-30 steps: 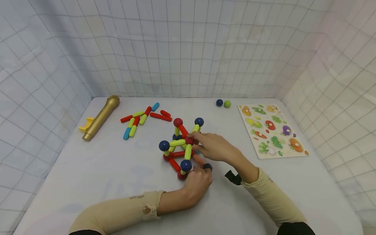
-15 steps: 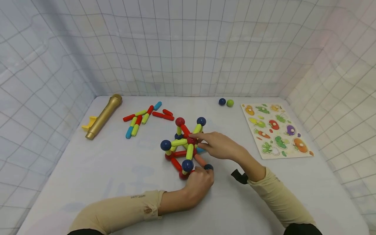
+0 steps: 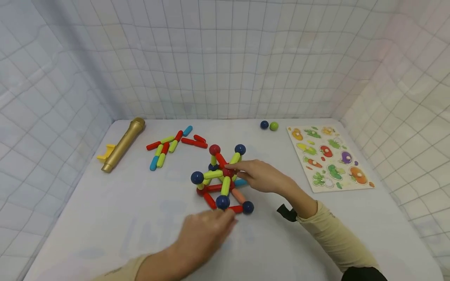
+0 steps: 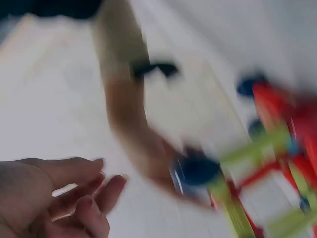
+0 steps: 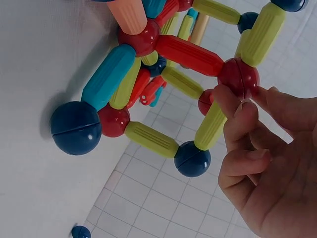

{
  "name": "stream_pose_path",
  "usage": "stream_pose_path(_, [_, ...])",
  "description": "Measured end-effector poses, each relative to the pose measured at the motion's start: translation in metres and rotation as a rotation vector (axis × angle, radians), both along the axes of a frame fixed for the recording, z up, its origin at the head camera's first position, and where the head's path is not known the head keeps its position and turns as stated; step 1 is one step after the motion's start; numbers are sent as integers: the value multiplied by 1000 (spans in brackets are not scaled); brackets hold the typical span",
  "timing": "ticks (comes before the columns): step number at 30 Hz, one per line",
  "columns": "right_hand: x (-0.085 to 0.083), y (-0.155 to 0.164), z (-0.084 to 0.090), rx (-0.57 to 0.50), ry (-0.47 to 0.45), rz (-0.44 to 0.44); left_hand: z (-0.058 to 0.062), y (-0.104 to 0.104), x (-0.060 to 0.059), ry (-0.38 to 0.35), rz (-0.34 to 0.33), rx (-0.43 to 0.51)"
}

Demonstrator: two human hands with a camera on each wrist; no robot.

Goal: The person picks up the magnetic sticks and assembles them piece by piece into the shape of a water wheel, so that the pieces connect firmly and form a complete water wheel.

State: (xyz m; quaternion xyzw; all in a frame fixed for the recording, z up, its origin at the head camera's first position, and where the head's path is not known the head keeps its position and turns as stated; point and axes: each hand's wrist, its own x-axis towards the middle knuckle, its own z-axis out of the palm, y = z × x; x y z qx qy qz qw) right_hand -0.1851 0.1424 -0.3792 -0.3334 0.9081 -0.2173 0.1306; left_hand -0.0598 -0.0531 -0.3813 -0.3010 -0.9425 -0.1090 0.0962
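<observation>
A frame of magnetic rods and balls [image 3: 221,181] in red, yellow-green, blue and orange stands at the middle of the white table [image 3: 105,218]. My right hand [image 3: 234,168] reaches in from the right. The right wrist view shows its thumb and forefinger pinching the frame's red ball [image 5: 239,77] at an upper joint. My left hand [image 3: 218,222] hovers, blurred, just in front of the frame's near blue ball [image 3: 222,201], apart from it. In the left wrist view the left hand [image 4: 99,188] has loosely curled fingers and holds nothing.
Several loose rods [image 3: 168,146] lie at the back left, beside a gold microphone [image 3: 123,144] on a yellow stand [image 3: 106,151]. A blue ball [image 3: 264,125] and a green ball [image 3: 274,126] sit at the back. A vegetable puzzle board [image 3: 328,156] lies right. Gridded cloth walls surround the table.
My left hand has let go of the frame's front corner and drawn back toward me. My right hand stays on the red ball.
</observation>
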Motion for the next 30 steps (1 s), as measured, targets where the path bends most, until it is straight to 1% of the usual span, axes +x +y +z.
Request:
stream_pose_path(1, [0, 0, -2, -4, 3, -5, 4, -11, -9, -2, 50, 82])
stream_pose_path(2, [1, 0, -5, -11, 8, -10, 5, -21, -20, -8, 95, 151])
stream_pose_path(3, [1, 1, -8, -17, 17, -17, 5, -30, -32, -17, 134, 186])
stream_pose_path(4, [2, 1, -11, -24, 24, -27, 4, -38, -45, -47, 162, 198])
stream_pose_path(5, [3, 2, -14, -29, 31, -36, 0, -45, -58, -86, 169, 203])
stream_pose_path(7, [5, 3, -19, -54, 39, -46, -8, -55, -78, -197, 145, 208])
stream_pose_path(8, [6, 4, -22, -67, 39, -47, -13, -59, -85, -250, 127, 215])
stream_pose_path(9, [7, 5, -24, -76, 41, -53, -17, -62, -91, -288, 115, 224])
stream_pose_path(11, [8, 9, -26, -95, 53, -89, -24, -66, -96, -351, 106, 261])
stream_pose_path(13, [6, 18, -27, -84, 85, -172, -28, -68, -99, -366, 106, 286])
stream_pose_path(15, [2, 29, -30, -21, 103, -280, -29, -69, -100, -363, 116, 303])
stream_pose_path(17, [-6, 40, -36, 56, 69, -360, -29, -70, -100, -366, 130, 315])
stream_pose_path(18, [-10, 44, -40, 102, 40, -378, -29, -70, -100, -367, 139, 316])
stream_pose_path(20, [-19, 48, -48, 154, -37, -370, -28, -72, -100, -375, 159, 326])
stream_pose_path(22, [-26, 49, -55, 158, -99, -353, -28, -74, -100, -385, 166, 332])
stream_pose_path(23, [-29, 49, -59, 153, -115, -350, -28, -75, -100, -392, 165, 332])
stream_pose_path(25, [-32, 49, -63, 127, -123, -353, -27, -76, -100, -405, 147, 333])
stream_pose_path(27, [-34, 48, -66, 116, -119, -371, -26, -79, -101, -424, 115, 328])
stream_pose_path(30, [-34, 47, -67, 111, -111, -397, -24, -84, -104, -456, 41, 326])
